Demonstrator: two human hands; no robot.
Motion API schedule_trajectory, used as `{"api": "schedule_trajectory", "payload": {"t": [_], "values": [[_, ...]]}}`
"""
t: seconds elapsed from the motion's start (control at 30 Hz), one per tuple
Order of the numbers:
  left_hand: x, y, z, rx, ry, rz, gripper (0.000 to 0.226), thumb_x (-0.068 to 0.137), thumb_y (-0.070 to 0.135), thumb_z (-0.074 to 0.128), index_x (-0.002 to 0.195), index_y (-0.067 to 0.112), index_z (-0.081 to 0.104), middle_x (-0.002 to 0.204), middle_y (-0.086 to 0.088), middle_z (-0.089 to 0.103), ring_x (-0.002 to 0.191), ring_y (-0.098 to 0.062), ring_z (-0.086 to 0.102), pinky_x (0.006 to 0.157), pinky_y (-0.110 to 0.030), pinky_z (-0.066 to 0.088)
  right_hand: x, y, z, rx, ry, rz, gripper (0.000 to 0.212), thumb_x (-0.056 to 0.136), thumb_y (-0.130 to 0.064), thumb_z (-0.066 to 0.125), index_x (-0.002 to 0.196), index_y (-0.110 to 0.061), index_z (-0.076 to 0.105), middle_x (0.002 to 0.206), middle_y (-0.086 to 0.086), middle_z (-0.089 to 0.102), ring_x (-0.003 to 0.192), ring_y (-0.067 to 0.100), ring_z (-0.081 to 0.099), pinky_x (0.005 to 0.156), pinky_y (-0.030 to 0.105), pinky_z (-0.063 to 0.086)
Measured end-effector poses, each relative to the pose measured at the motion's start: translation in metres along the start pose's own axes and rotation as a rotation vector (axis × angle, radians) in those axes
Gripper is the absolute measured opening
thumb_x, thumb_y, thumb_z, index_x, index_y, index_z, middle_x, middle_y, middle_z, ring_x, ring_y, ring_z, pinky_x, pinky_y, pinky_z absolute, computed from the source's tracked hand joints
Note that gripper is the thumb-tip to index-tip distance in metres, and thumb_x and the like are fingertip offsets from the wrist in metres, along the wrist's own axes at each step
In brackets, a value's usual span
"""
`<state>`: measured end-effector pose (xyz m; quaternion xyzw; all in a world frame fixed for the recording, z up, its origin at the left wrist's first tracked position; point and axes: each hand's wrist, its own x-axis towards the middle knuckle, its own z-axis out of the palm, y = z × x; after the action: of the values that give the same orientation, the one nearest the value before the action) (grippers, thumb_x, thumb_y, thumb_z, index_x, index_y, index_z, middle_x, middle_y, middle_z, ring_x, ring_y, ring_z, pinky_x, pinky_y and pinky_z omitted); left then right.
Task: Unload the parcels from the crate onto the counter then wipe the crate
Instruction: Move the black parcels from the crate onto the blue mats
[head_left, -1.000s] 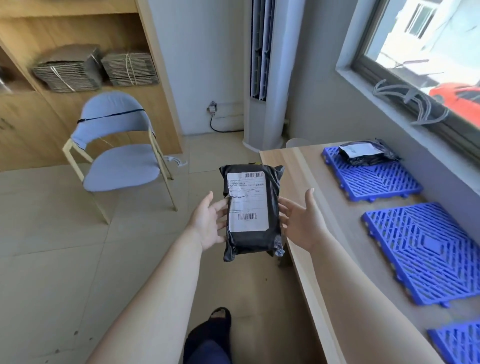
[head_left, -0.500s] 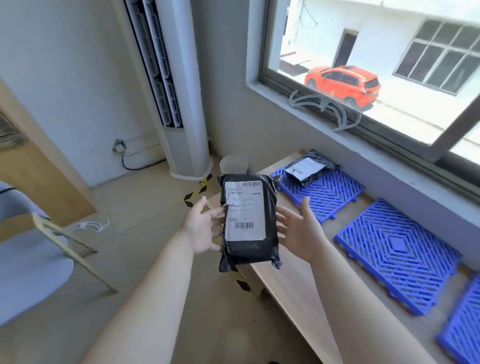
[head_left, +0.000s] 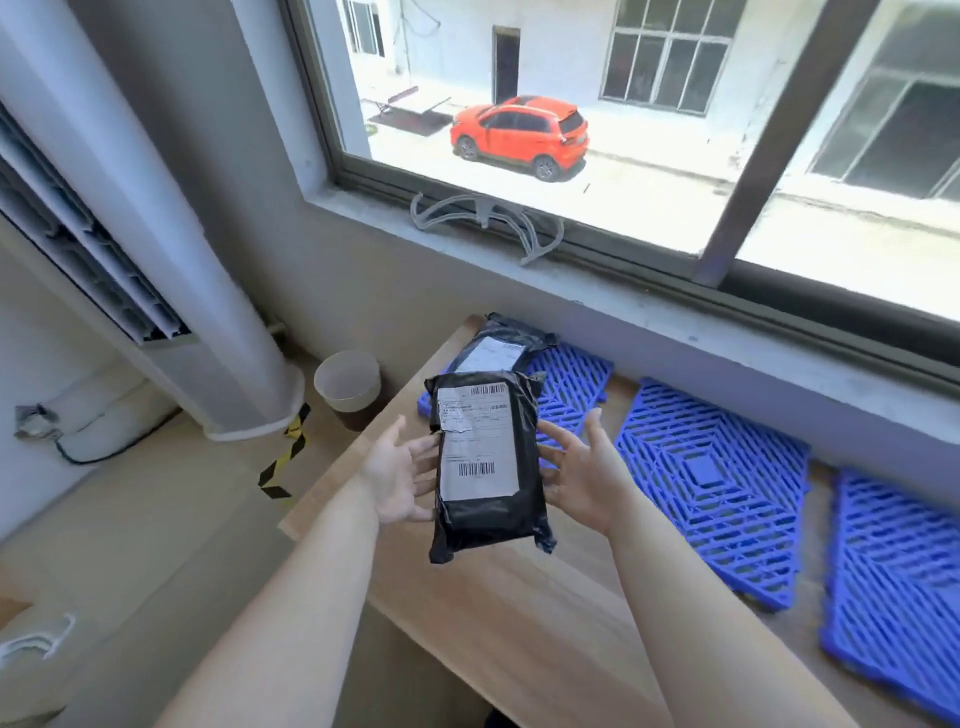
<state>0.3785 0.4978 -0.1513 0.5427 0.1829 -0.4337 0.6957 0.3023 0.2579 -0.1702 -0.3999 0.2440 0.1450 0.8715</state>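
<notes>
Parcel in hand: the black parcel (head_left: 485, 470) was up in the air between the two hands, label facing the camera, above the near edge of the wooden surface (head_left: 524, 618) and clear of it.
Left hand: the left hand (head_left: 397, 475) was at the parcel's left edge, palm turned in, fingers straight and pressing its side rather than wrapped round it.
Right hand: the right hand (head_left: 582, 480) mirrored it on the parcel's right edge, fingers spread and straight, so the parcel was squeezed flat between two palms.
Long axis: the parcel ran lengthwise away from the person, its far end tipped up toward the window.
Where it had to go: beyond the parcel's far end lay the first blue mat (head_left: 569, 387), already carrying a second black parcel (head_left: 496, 351); to the parcel's right lay a middle blue mat (head_left: 711, 493), bare.
Nearer hand: judging by the layout, the right hand sat closer to that bare mat, so a set-down there looked like a short carry to the right and down.
Crate: nowhere in shot, so how many parcels remained could not be told.
Risk: a flat-palm hold on slick wrap could slip, by my reading.
</notes>
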Motion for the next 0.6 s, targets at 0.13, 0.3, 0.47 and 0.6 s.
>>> {"api": "schedule_trajectory", "payload": {"t": [0.13,0.3,0.47,0.6], "values": [[0.039,0.024,0.019,0.044,-0.018,-0.061,0.068,0.097,0.068,0.024,0.122,0.019,0.064,0.130,-0.005,0.060,0.123,-0.024,0.052,0.102,-0.056,0.033,0.023,-0.018,-0.016,0.028,0.084,-0.010,0.084,0.088,-0.079,0.020,0.139,-0.020,0.052,0.123,0.008,0.063,0.093,0.025,0.065,0.069,0.038,0.050],[0.104,0.061,0.042,0.151,-0.094,-0.143,0.066,0.099,0.066,0.020,0.134,0.026,0.058,0.131,-0.004,0.060,0.119,-0.022,0.053,0.100,-0.051,0.035,0.051,-0.037,-0.038,0.125,0.205,-0.071,0.083,0.090,-0.078,0.017,0.141,-0.021,0.049,0.125,0.008,0.060,0.100,0.026,0.059,0.071,0.036,0.051],[0.160,0.107,0.070,0.309,-0.197,-0.219,0.065,0.100,0.065,0.016,0.138,0.028,0.054,0.127,-0.001,0.061,0.116,-0.021,0.054,0.091,-0.050,0.042,0.082,-0.058,-0.047,0.202,0.345,-0.141,0.085,0.089,-0.079,0.018,0.147,-0.023,0.042,0.143,0.003,0.054,0.121,0.026,0.056,0.080,0.041,0.049],[0.205,0.139,0.089,0.405,-0.210,-0.267,0.065,0.100,0.066,0.018,0.139,0.026,0.053,0.121,-0.002,0.062,0.109,-0.023,0.055,0.099,-0.053,0.035,0.109,-0.075,-0.048,0.227,0.441,-0.161,0.084,0.090,-0.078,0.017,0.149,-0.022,0.038,0.141,0.004,0.055,0.124,0.026,0.055,0.084,0.043,0.049]]}}
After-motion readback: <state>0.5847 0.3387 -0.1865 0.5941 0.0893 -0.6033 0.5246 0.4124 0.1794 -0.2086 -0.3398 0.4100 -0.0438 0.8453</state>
